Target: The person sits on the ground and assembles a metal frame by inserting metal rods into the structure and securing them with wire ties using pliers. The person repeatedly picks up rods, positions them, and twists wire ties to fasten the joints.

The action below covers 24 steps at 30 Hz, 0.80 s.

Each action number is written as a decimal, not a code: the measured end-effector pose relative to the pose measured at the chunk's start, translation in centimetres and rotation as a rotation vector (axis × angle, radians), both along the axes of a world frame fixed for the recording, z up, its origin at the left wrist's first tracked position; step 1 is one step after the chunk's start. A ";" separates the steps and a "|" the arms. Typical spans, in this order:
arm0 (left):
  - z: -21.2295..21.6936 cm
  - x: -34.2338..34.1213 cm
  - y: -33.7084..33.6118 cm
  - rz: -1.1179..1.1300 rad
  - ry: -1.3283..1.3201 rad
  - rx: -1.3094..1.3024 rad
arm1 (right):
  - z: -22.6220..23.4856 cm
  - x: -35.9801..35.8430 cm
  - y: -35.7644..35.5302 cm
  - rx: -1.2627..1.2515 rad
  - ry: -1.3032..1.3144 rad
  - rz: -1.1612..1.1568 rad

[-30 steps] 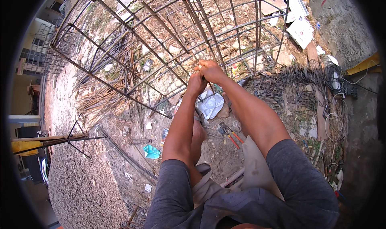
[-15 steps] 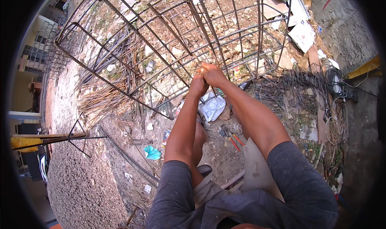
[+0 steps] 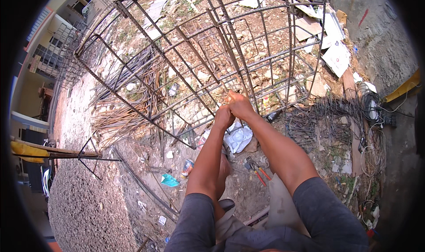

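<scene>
A cage of rusty steel rebar (image 3: 226, 18) spans the upper middle of the head view. My left hand (image 3: 224, 117) and my right hand (image 3: 240, 105) are pressed together at its near lower bars, arms stretched forward. Both hands are closed, the right slightly farther out than the left. What lies inside their fingers is hidden. Below them, a crumpled white sheet (image 3: 238, 139) rests on the ground. Red-handled pliers or cutters (image 3: 257, 171) lie near my legs, apart from both hands.
Loose rebar rods (image 3: 128, 112) are piled at left, and tangled wire (image 3: 310, 119) lies at right. A teal scrap (image 3: 169, 180) and a printed container (image 3: 187, 167) sit left of my legs. Broken white boards (image 3: 336, 59) lie far right. A yellow-wrapped bar (image 3: 31, 151) juts in from the left.
My view has shifted, so the cage and ground appear lower and slightly rightward. Both hands remain closed together at the cage, with little visible change in their grip.
</scene>
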<state>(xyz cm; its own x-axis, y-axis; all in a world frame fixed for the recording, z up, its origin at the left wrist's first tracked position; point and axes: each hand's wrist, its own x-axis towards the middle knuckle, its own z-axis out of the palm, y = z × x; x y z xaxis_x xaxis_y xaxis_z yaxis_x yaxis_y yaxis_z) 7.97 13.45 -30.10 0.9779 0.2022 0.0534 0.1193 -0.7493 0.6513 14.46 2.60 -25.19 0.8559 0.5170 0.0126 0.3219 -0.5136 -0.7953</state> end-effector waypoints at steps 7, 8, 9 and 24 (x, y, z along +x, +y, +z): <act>0.0 -0.1 -0.1 -0.022 0.004 0.001 | 0.5 -0.1 -0.1 0.025 0.109 0.034; 0.0 -0.3 0.1 -0.031 0.002 0.002 | 0.8 -0.3 0.1 0.032 0.101 0.047; 0.0 -0.3 0.2 -0.023 0.007 -0.001 | 1.0 -0.1 0.2 0.008 0.186 0.019; 2.8 -0.5 -0.9 0.006 0.070 -0.042 | 0.7 3.4 -3.2 0.048 0.336 0.177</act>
<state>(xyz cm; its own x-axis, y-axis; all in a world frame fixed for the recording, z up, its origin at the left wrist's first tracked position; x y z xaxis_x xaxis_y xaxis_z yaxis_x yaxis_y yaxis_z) 7.49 12.50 -27.31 0.9778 0.2084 -0.0234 0.1696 -0.7204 0.6725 17.88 -0.61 -24.50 0.7141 0.6626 -0.2259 0.1195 -0.4333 -0.8933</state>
